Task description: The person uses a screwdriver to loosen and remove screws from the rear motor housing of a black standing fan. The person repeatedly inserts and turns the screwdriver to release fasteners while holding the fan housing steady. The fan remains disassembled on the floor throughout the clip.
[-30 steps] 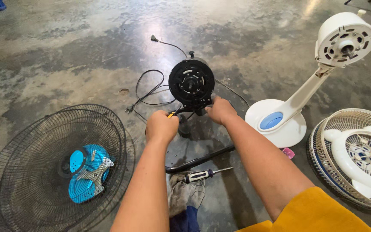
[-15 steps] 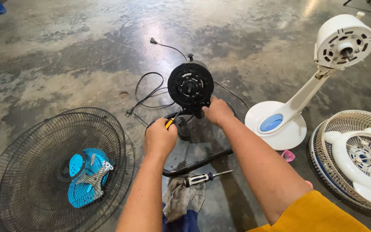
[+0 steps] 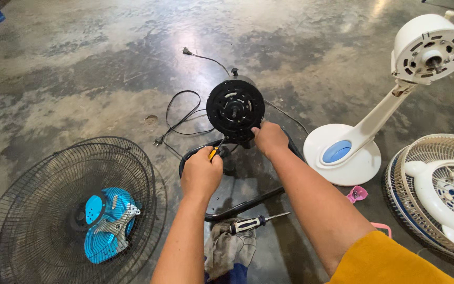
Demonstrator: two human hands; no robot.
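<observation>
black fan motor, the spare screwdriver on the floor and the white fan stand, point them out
black fan motor (image 3: 235, 109), head view, round front face
spare screwdriver (image 3: 248, 224), head view, striped handle
white fan stand (image 3: 342, 152), head view, round base

Looks like a fan repair spot, some garage or backyard workshop kind of place. Bare stained concrete floor (image 3: 106, 68) everywhere, no bench, all the work spread on the ground. Lower left there's a black wire fan grille (image 3: 53, 210) with blue blades (image 3: 103, 223) lying in it, upper right a white fan stand (image 3: 374, 126) stripped to its motor, lower right another white grille (image 3: 442, 189). A screwdriver (image 3: 253, 223) on a rag (image 3: 229, 250) bottom centre.
</observation>
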